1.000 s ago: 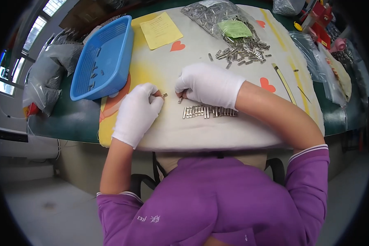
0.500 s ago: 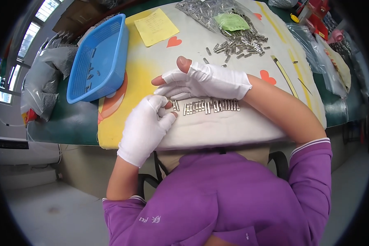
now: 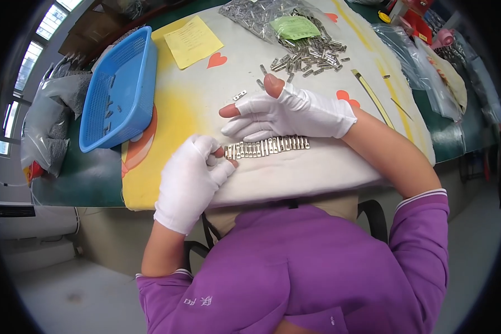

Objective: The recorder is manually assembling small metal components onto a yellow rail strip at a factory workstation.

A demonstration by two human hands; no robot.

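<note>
Right-hand fingers (image 3: pixel 245 106) extend open, thumb (image 3: pixel 274 86) raised, beside the row of metal pieces (image 3: pixel 270 146); the left hand (image 3: pixel 189 172) curls at its left end, grip unclear.

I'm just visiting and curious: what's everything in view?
Table: one, dark green, centre
Cloth: one, white and yellow, on table
Metal row: many pieces, silver, cloth's front
Loose pieces: a few, silver, beyond row
Metal pile: one, silver, farther back
Clear bag: one, transparent, behind the pile
Label: one, green, on bag
Paper: one, yellow, left of bag
Strip: one, yellowish, cloth's right side
Basket: one, blue, left, holding small pieces
Filled bags: several, grey, far left
Plastic bags: several, clear, far right
Windows: several, bright, far left
Chair: one, black, bottom
Shirt: one, purple, bottom
Left hand: one, white-gloved, row's left end
Right hand: one, white-gloved, open beside row
</note>
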